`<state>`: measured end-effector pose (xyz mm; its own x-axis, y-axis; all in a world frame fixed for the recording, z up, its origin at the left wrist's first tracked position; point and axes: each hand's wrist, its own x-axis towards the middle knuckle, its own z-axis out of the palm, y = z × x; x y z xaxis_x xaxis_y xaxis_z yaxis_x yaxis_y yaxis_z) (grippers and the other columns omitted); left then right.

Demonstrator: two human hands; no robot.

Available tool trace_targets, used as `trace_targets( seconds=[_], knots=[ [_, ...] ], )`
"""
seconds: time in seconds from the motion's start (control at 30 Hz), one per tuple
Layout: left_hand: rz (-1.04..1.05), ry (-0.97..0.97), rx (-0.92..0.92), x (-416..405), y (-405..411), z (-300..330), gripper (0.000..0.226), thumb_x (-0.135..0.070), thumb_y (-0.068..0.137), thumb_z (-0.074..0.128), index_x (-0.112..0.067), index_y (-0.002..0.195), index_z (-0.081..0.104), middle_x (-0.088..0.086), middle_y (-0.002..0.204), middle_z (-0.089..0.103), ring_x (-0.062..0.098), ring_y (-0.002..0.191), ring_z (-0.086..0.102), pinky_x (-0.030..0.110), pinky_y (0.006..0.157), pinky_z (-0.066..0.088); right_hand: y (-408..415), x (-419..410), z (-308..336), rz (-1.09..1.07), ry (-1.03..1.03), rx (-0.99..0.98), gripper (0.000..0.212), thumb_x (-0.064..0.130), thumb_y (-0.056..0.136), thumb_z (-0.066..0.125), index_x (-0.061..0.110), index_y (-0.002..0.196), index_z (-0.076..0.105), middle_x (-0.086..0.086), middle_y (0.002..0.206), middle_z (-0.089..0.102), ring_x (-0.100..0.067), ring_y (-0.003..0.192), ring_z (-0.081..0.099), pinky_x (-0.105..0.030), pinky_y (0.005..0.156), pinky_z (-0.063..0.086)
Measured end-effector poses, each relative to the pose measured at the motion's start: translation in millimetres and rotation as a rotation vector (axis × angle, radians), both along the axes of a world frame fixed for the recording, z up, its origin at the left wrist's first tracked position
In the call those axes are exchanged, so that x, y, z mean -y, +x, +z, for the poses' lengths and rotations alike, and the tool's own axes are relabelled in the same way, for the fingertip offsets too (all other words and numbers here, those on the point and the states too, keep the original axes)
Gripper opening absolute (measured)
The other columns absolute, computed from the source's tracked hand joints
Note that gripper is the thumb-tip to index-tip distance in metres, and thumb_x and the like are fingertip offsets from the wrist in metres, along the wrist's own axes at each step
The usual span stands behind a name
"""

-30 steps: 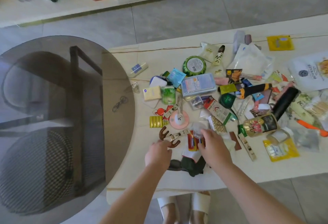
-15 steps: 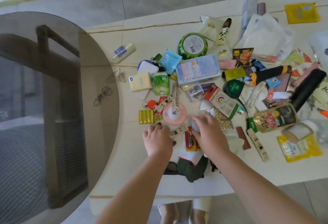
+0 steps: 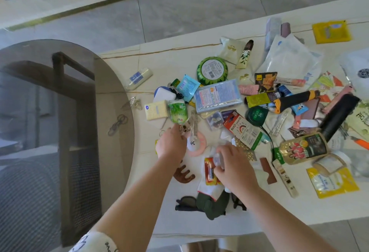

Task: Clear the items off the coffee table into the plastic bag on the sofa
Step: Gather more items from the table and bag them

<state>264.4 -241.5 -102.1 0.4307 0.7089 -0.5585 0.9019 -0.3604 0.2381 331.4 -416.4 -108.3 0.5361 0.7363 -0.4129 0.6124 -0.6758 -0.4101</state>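
Both hands work the near edge of the clutter on the tabletop (image 3: pixel 123 207). The right hand (image 3: pixel 232 168) curls round a small clear piece; the left hand (image 3: pixel 171 145) reaches forward to the keys (image 3: pixel 186 126), fingertips hidden, grip uncertain. Most items lie beyond and rightward. The plastic bag and sofa are out of view.

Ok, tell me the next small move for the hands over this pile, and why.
Probably close the left hand on the small things beside the pink round holder and lift them. Its fingertips already reach in there, while the right hand pinches a small clear item. The coffee table is still crowded, and no bag is in view.
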Motion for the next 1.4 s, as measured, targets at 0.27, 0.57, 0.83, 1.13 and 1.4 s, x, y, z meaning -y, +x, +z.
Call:
trace_targets(
  seconds=[0.27,0.57,0.83,1.13,1.4],
  knots=[
    [0.048,-0.028,-0.069,-8,26,-28,0.036,-0.029,0.090,0.058,-0.013,0.120,0.045,0.008,0.115,0.056,0.031,0.106,0.057,0.039,0.081,0.048,4,-5,-14,-0.117,0.057,0.107,0.018,0.035,0.084,0.053,0.021,0.077,0.045,0.008,0.069,0.045,-0.013,0.064,0.042,-0.023,0.054,0.030],
    [0.059,-0.071,-0.123,-3,25,-14,0.025,-0.031,0.087,0.048,-0.012,0.101,0.055,0.008,0.103,0.061,0.029,0.096,0.057,0.035,0.083,0.049,28,-18,2,-0.039,-0.089,0.071,0.018,0.032,0.094,0.042,0.021,0.106,0.050,0.006,0.101,0.054,-0.010,0.088,0.048,-0.021,0.062,0.037],
    [0.265,-0.188,0.054,-3,45,-13,0.022,-0.031,0.093,0.049,-0.011,0.098,0.042,-0.002,0.069,0.047,0.016,0.058,0.048,0.026,0.048,0.031,47,-45,11,-0.201,-0.063,0.110,0.034,0.047,0.090,0.050,0.019,0.108,0.053,0.003,0.102,0.054,-0.012,0.078,0.052,-0.024,0.055,0.037],
    [0.195,-0.052,-0.158,5,65,-49,0.043,-0.056,0.084,0.057,-0.016,0.100,0.058,0.006,0.102,0.059,0.023,0.089,0.060,0.032,0.075,0.051,53,-85,-16,-0.279,-0.097,0.271,0.032,0.036,0.088,0.061,0.012,0.109,0.059,-0.005,0.115,0.047,-0.021,0.095,0.056,-0.030,0.066,0.043],
    [0.252,-0.024,-0.173,8,64,-61,0.020,-0.038,0.086,0.061,-0.019,0.090,0.060,0.002,0.094,0.062,0.023,0.090,0.061,0.035,0.084,0.047,53,-86,-31,-0.303,-0.151,0.241,0.028,0.035,0.089,0.059,0.014,0.108,0.057,-0.003,0.119,0.046,-0.020,0.099,0.054,-0.031,0.070,0.043]
  ],
)
